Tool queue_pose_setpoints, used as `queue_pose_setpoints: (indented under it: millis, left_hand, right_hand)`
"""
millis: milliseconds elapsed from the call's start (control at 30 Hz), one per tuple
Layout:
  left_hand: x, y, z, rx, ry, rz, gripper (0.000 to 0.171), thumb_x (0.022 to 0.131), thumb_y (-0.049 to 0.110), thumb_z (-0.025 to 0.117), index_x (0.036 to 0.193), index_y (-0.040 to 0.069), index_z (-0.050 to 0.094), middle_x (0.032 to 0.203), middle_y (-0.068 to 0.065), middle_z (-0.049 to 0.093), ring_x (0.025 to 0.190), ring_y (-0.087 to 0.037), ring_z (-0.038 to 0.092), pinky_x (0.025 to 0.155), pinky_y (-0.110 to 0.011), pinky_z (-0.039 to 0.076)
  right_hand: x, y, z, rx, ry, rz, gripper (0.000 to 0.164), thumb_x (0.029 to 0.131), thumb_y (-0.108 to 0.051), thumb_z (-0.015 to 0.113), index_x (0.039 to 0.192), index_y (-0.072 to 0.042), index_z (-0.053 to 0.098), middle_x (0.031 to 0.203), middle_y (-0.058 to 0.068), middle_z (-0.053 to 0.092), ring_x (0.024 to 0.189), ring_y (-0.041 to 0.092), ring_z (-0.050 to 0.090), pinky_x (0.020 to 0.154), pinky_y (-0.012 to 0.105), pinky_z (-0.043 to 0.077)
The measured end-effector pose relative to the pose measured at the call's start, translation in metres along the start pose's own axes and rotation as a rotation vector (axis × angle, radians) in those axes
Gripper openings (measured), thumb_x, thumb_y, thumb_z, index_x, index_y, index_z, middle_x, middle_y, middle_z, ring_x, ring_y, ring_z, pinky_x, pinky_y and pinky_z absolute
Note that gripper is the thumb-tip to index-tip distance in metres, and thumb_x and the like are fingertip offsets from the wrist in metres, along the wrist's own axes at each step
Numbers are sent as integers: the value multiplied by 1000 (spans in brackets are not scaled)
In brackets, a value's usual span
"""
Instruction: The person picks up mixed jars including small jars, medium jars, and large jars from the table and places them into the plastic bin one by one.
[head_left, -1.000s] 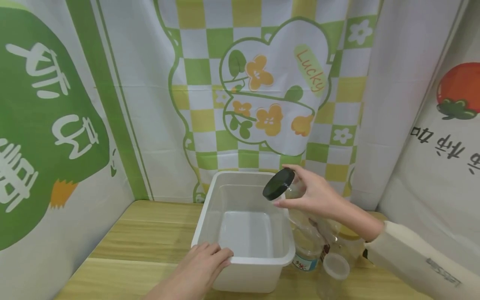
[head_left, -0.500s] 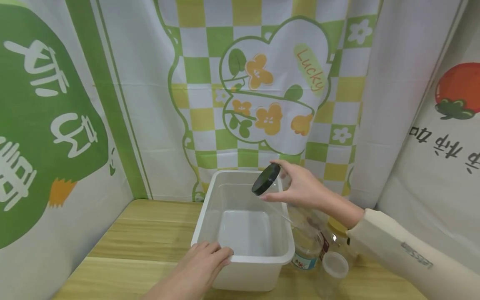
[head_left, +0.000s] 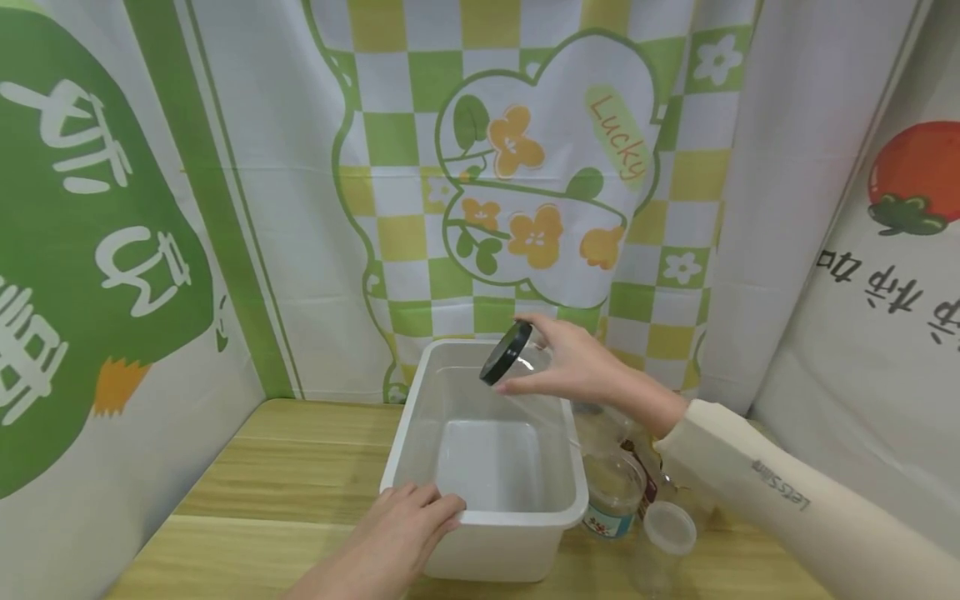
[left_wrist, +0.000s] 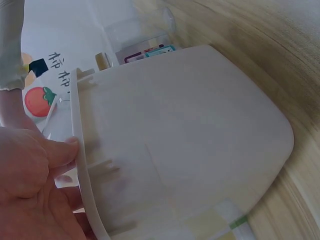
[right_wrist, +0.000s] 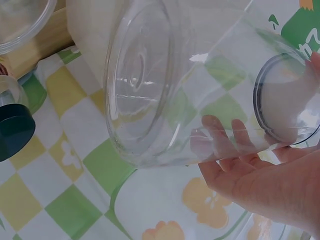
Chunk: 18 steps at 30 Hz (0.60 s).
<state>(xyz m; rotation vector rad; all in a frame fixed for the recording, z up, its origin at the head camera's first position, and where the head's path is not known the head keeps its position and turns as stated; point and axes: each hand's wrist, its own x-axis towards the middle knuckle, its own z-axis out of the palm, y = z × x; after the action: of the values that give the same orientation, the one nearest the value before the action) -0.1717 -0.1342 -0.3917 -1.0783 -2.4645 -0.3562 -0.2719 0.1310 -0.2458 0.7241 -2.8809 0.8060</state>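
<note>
At the far left of my head view hangs a cloth with a large green shape [head_left: 45, 208], beside the wooden table [head_left: 300, 467]. Rightward, the left hand [head_left: 412, 525] grips the near rim of the white tub [head_left: 491, 554], fingers bent over the edge, and my left wrist feed shows the thumb pressed on that rim. A checked curtain [head_left: 397, 242] backs the tub closely. Above the tub's right side I see the clear jar [head_left: 531, 360], tilted, its black lid [head_left: 506, 352] toward the left and over the tub. The right hand [head_left: 588, 358] holds it, spread to the jar's width, fingers curled round its wall. I cannot tell whether the jar's base end touches the tub's right rim. Just beyond that rim, a crowd takes up the space: a blue-labelled jar [head_left: 615, 487], a pale-lidded container [head_left: 667, 542] in front, and others that the cream sleeve [head_left: 780, 475] partly hides from me. My right wrist feed also picks up a dark-lidded jar [right_wrist: 15, 132]. Farthest right is a tomato print [head_left: 918, 179].
</note>
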Motion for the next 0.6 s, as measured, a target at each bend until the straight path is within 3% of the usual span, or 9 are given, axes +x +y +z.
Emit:
queue_pose_setpoints:
  millis: [333,600]
  left_hand:
    - [1,2,-3,2,-31,-25,6,104,20,66,108,20,69,86,9,60,75,-11,51,68,-26,42]
    - [2,3,-7,-44,-103,-58,10,106,20,63,113,19,70,89,9,61,76,-10,50,70,-26,42]
  right_hand:
    - [14,-12,7,-28,-46,32,107,81,-61,85,165,-21,33,149,18,59,132,35,60,100,56,53]
    - [22,-21,18,-37,-74,27,107,80,-61,86,164,-20,34,149,18,56,134,33,58,99,51,54]
